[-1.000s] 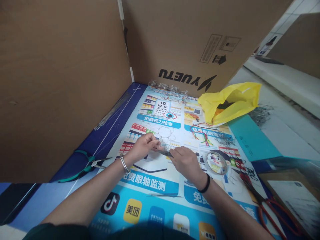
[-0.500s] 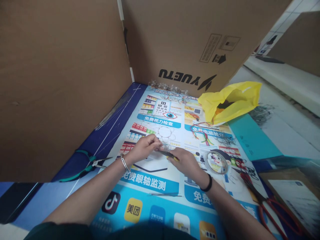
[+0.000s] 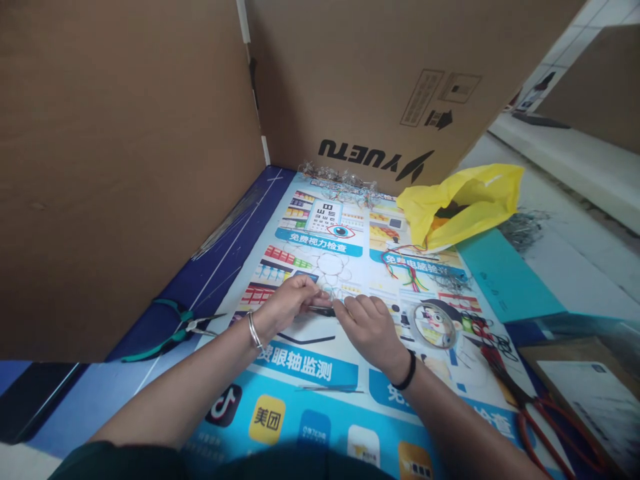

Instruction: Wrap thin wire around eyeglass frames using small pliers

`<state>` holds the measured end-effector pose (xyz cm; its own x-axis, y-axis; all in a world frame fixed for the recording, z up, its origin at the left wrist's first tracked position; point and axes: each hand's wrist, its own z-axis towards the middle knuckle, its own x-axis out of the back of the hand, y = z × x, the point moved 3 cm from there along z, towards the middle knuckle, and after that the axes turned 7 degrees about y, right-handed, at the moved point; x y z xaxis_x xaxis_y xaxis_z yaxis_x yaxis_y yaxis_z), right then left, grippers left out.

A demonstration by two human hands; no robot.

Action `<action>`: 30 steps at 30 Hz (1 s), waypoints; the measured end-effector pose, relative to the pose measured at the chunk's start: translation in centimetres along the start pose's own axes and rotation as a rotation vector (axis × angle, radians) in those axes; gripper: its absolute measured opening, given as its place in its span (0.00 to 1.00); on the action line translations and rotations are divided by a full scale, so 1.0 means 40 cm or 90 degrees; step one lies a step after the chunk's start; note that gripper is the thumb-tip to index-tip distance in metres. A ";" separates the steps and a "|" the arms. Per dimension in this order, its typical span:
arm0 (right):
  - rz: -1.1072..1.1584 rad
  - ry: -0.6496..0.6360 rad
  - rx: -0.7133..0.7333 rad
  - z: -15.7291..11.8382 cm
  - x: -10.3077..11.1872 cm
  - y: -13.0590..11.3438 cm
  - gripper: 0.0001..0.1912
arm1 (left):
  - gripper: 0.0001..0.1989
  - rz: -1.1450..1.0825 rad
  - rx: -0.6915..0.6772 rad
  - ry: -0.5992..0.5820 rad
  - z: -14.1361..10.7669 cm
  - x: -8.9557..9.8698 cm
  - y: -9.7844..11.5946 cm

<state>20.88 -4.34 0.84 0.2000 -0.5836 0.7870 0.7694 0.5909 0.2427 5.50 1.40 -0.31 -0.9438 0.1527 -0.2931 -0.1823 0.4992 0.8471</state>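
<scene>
Now, compared with the frame half a second earlier, the right hand (image 3: pixel 369 328) had closed over the yellowish part of the dark tool (image 3: pixel 321 311), which had shown beside its fingers before. The tool had levelled out, its slim end reaching toward the left hand (image 3: pixel 296 299). The left hand and its silver bracelet (image 3: pixel 255 331) had dropped slightly toward the near edge.

The right fingers were curled together in a fist around the tool. The left thumb and forefinger were pressed together, pinching the fine wire piece (image 3: pixel 331 291); the exact grip was too small to tell. Tool and wire piece were over the middle of the printed poster (image 3: pixel 320 329), the wire rings (image 3: pixel 330 264) just beyond, toward the far edge.

A narrow gap separated the right hand from the tape roll (image 3: pixel 434 325), nearer the right edge. Wider room lay between the left hand and the green-handled pliers (image 3: pixel 186 323), whose tips pointed toward the left edge. Below the wrists, straight wires (image 3: pixel 331 389) lay toward the near edge. Cardboard panels (image 3: pixel 360 73) bounded the far and left sides, with tangled wire (image 3: pixel 340 179) along the far edge. The yellow bag (image 3: pixel 465 207) overhung the far right corner, coloured cords (image 3: pixel 411 275) lying beside it. Red-handled scissors (image 3: pixel 535 400) crossed the right edge near its close corner.
</scene>
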 end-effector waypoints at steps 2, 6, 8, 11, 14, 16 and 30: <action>-0.002 0.006 0.001 0.001 0.001 -0.001 0.10 | 0.12 -0.001 0.009 0.007 -0.002 -0.004 -0.001; -0.004 0.007 -0.002 -0.001 -0.002 0.000 0.10 | 0.11 -0.010 0.013 0.005 -0.001 -0.004 -0.008; -0.002 0.003 -0.006 -0.002 -0.005 0.000 0.10 | 0.11 -0.011 0.011 0.005 0.000 -0.003 -0.010; 0.003 -0.010 -0.008 -0.003 -0.010 0.001 0.10 | 0.10 -0.008 0.019 0.007 -0.002 -0.004 -0.010; 0.016 -0.015 -0.011 -0.003 -0.011 0.002 0.10 | 0.10 0.006 0.022 0.017 -0.005 -0.006 -0.009; 0.023 -0.017 -0.015 -0.002 -0.010 0.002 0.10 | 0.10 0.016 0.020 0.020 -0.006 -0.007 -0.010; 0.020 -0.039 -0.038 -0.005 -0.020 -0.001 0.08 | 0.11 0.044 -0.057 0.017 0.001 -0.006 -0.008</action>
<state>20.81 -3.98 0.08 0.1878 -0.5292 0.8275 0.7984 0.5730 0.1852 5.78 1.23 -0.53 -0.9619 0.1602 -0.2217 -0.1396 0.4093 0.9016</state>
